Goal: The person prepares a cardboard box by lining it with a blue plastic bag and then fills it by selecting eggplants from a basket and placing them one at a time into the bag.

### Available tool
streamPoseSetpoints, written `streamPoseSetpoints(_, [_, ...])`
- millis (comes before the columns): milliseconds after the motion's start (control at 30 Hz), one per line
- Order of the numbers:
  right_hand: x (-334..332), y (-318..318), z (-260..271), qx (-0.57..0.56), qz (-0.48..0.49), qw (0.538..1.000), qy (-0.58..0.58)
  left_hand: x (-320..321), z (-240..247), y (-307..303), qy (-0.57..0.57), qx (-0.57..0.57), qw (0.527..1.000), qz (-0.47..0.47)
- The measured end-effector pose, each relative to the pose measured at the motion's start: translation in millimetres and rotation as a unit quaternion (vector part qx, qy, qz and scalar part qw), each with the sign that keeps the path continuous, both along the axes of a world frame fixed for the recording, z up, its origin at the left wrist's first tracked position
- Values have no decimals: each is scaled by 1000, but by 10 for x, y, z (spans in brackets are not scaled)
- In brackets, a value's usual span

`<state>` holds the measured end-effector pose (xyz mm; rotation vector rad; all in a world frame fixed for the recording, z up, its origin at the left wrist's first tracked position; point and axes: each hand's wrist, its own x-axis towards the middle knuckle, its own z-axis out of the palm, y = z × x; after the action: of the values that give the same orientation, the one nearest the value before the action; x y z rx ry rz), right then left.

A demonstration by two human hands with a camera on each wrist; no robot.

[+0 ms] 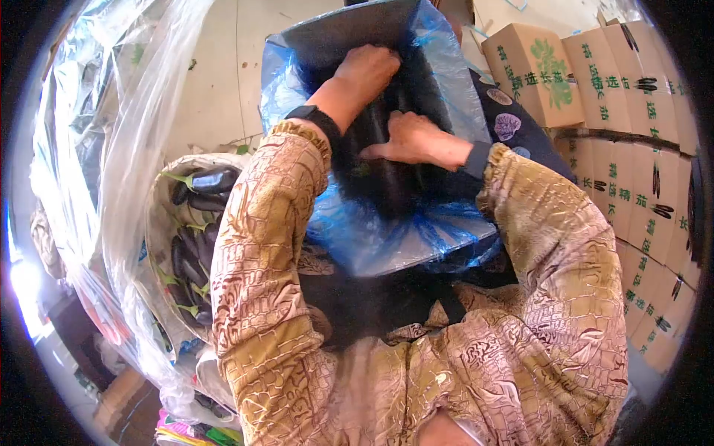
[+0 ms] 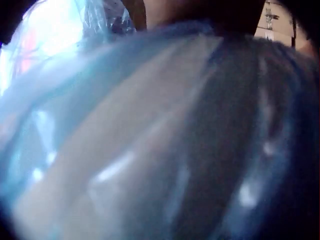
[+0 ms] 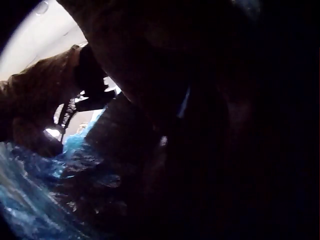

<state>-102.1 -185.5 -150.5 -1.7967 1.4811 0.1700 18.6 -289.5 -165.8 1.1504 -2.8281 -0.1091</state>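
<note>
Long dark eggplants (image 1: 393, 186) lie in a box lined with blue plastic film (image 1: 372, 234), in the middle of the head view. My left hand (image 1: 368, 73) reaches down into the far part of the box, its fingertips hidden against the dark contents. Nearer to me, my right hand (image 1: 420, 141) rests on the eggplants with its thumb stretched out to the left. Blue film (image 2: 150, 130) fills most of the left wrist view. The right wrist view is very dark, with crumpled blue film (image 3: 45, 195) at its lower left.
A round container (image 1: 158, 193) of more eggplants (image 1: 212, 181) stands at the left, beside my left sleeve. Clear plastic sheeting (image 1: 119, 149) hangs beyond it. Printed cartons (image 1: 534, 78) are stacked at the right. Pale floor (image 1: 238, 67) shows behind the box.
</note>
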Motion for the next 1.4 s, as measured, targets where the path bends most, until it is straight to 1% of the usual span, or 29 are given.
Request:
streamPoseSetpoints(33, [-36,9,64,-38,46,998,19,-16,-20,-5,17,2,1000,-16])
streamPoseSetpoints(67, [-66,61,124,-33,47,998,19,-49,-42,-9,18,7,1000,-15])
streamPoseSetpoints(133, [-96,214,277,-58,71,995,31,-126,-47,5,-41,17,999,-3])
streamPoseSetpoints(267, [-137,182,108,11,51,998,23,-111,-84,23,-43,1,999,-19])
streamPoseSetpoints(367, [-130,202,110,40,30,998,33,-75,-110,107,4,-38,999,-2])
streamPoseSetpoints(433, [-108,172,98,39,42,997,55,-24,-134,190,71,-143,987,20])
streamPoseSetpoints(467, [-109,144,71,37,47,997,52,25,-120,178,66,-145,987,24])
streamPoseSetpoints(533, [-140,115,4,49,63,995,56,131,211,213,8,-59,998,29])
streamPoseSetpoints(567, [-164,103,-22,53,69,996,27,272,548,244,-8,12,997,73])
streamPoseSetpoints(600, [-111,135,46,69,27,997,29,467,722,238,50,46,992,109])
streamPoseSetpoints(633, [-142,92,69,74,42,996,35,771,876,218,227,61,972,18])
streamPoseSetpoints(667, [-82,77,206,83,61,993,52,1126,890,244,341,182,921,54])
streamPoseSetpoints(733, [-162,149,163,-70,187,979,39,1727,1453,832,405,242,852,226])
streamPoseSetpoints(767, [-205,181,140,-156,240,957,41,2084,1341,1057,412,208,842,279])
streamPoseSetpoints(800, [-171,201,276,-127,163,976,63,2480,1132,1308,418,172,830,325])
streamPoseSetpoints(833, [-196,185,414,-115,165,979,17,2941,992,1593,290,164,862,382])
streamPoseSetpoints(867, [-103,208,631,-70,131,989,-11,3381,795,1988,283,198,833,432])
streamPoseSetpoints(900, [-82,222,762,-49,122,991,-32,3552,662,2428,326,187,781,500])
streamPoseSetpoints(933, [-15,226,979,20,86,995,-38,3764,530,2824,223,165,789,549])
streamPoseSetpoints(967, [14,252,1126,43,63,995,-58,3864,389,3239,221,136,775,577])
streamPoseSetpoints(1033, [79,316,1309,65,46,994,-76,3904,65,3950,191,175,701,664])
streamPoseSetpoints(1067, [24,363,1364,73,43,992,-88,3774,-103,4219,212,192,687,668])
streamPoseSetpoints(1100, [66,398,1405,87,43,991,-95,3584,-108,4335,248,248,638,686])
streamPoseSetpoints(1133, [123,441,1425,86,51,991,-93,3545,-481,4603,274,213,656,670])
streamPoseSetpoints(1167, [156,468,1432,95,70,989,-93,3332,-553,4619,284,208,641,682])
streamPoseSetpoints(1200, [197,506,1436,102,87,987,-92,3140,-618,4581,336,218,593,698])
streamPoseSetpoints(1300, [284,618,1439,80,152,981,-85,2780,-906,4323,276,89,679,674])
streamPoseSetpoints(1333, [312,655,1462,83,158,980,-86,2724,-1014,4186,256,47,692,673])
streamPoseSetpoints(1400, [324,706,1487,74,165,979,-90,2688,-1268,3910,211,92,675,701])
